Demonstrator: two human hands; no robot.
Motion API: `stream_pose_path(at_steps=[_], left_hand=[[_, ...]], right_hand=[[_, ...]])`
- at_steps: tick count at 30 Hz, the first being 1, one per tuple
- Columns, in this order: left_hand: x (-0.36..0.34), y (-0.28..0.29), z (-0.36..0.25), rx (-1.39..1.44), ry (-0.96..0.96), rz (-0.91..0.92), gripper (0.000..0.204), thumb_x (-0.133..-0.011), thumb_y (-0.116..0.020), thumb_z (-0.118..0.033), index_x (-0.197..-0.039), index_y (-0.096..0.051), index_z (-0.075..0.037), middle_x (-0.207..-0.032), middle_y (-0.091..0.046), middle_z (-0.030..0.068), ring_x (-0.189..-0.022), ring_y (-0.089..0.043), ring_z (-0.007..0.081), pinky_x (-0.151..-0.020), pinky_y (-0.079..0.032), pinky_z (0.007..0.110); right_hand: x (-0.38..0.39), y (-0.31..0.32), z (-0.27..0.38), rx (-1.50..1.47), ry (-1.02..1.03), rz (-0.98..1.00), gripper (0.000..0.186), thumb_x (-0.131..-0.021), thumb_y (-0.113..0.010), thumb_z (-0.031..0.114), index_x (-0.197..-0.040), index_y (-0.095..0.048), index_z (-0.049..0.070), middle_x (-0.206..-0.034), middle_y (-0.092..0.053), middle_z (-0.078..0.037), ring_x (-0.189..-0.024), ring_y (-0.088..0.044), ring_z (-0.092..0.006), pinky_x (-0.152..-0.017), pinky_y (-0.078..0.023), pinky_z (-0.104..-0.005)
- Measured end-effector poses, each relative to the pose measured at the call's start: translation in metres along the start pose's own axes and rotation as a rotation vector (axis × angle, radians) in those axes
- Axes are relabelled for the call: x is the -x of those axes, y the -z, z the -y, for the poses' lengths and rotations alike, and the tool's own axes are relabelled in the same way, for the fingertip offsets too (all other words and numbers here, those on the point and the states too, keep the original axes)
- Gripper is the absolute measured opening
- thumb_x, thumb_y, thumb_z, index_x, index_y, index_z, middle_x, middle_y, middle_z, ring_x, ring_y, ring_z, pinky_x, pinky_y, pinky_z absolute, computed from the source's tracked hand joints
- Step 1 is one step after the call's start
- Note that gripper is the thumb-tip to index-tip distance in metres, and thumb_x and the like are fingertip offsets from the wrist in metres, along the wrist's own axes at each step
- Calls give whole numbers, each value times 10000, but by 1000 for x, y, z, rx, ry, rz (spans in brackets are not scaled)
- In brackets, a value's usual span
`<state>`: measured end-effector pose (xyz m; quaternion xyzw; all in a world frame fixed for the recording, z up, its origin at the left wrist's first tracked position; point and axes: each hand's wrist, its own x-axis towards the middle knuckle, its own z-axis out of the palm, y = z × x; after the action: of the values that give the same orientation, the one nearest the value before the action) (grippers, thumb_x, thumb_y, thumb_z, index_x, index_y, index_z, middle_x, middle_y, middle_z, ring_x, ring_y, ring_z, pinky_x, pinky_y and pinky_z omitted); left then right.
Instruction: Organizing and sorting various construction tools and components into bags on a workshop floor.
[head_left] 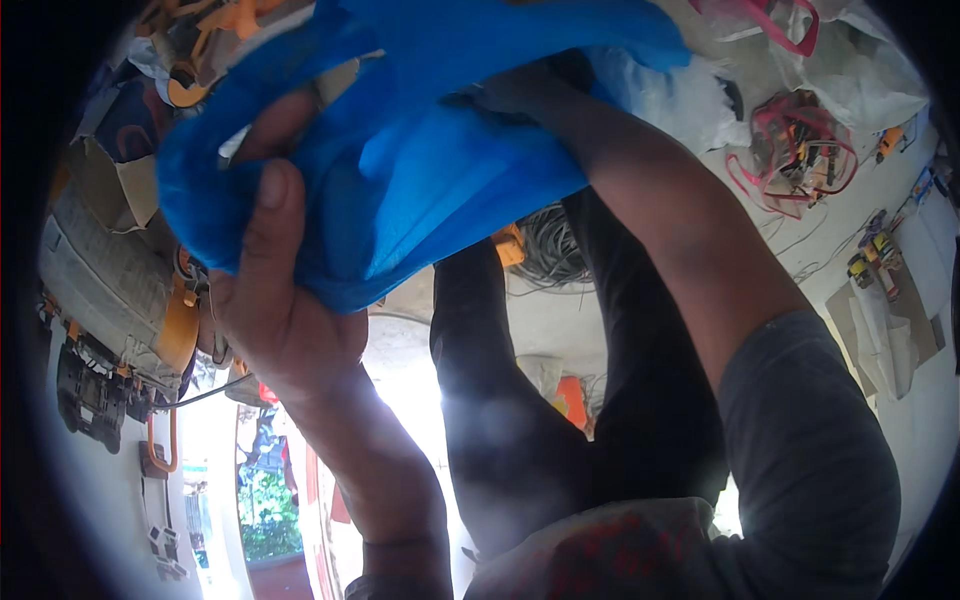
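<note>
A blue, thin fabric-like bag (420,190) is held up across the upper middle of the view, creased and with cut-out handle openings. My left hand (280,280) grips its lower left part, the thumb lying upright over the blue material. My right hand (510,95) reaches into the folds at the top, and its fingers are hidden in shadow and fabric.
Cluttered tools and boxes (130,150) line the left. Coiled black cable (550,255) lies on the floor (540,330) beyond my legs. A pink clear bag of items (790,150), white sacks (840,70) and small yellow-black tools (875,255) lie at the right.
</note>
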<state>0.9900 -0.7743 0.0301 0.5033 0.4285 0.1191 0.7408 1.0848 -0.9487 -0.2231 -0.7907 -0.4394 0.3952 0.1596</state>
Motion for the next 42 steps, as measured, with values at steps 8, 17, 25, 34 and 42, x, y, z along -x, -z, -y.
stream_pose_path(at_steps=[8, 17, 25, 34, 42], left_hand=[[5, -16, -1, 53, 49, 57, 401, -913, -546, -50, -1293, -457, 42, -1175, -613, 179, -1150, -561, 231, -1032, -420, 381], [7, -28, 2, 55, 70, 80, 482, -881, -582, -1, -1335, -421, 28, -1265, -564, 180, -1188, -524, 225, -1034, -396, 363], [22, -55, 10, 111, 113, 149, 518, -840, -583, 57, -1332, -423, 39, -1338, -508, 157, -1232, -481, 218, -1074, -337, 369], [21, -77, 14, 207, 274, 66, 460, -884, -512, 26, -1335, -425, 6, -1334, -497, 156, -1250, -479, 281, -1056, -385, 484], [35, -88, 0, 416, 403, 17, 256, -976, -449, -142, -1209, -534, -81, -1209, -583, 75, -1167, -534, 245, -1011, -402, 483]], right_hand=[[-22, -17, 0, -884, -244, 127, 362, -925, -532, 244, -1236, -547, 62, -1130, -630, -105, -995, -621, -202, -841, -508, -337], [45, 19, -22, -225, -153, -7, 552, -708, -747, 338, -1205, -608, 144, -1022, -665, -180, -884, -667, -282, -808, -517, -375], [213, 158, -36, -800, -618, -810, 319, -821, -713, 114, -1110, -597, 46, -988, -654, -53, -859, -637, -147, -722, -523, -262], [243, -3, -252, -1616, -969, -1092, 440, -765, -759, 161, -1128, -576, -6, -1015, -639, -87, -862, -634, -180, -776, -521, -312], [218, 22, -204, -92, -944, -818, 417, -765, -699, 184, -1114, -578, -9, -1137, -593, -206, -1014, -601, -362, -866, -494, -422]])
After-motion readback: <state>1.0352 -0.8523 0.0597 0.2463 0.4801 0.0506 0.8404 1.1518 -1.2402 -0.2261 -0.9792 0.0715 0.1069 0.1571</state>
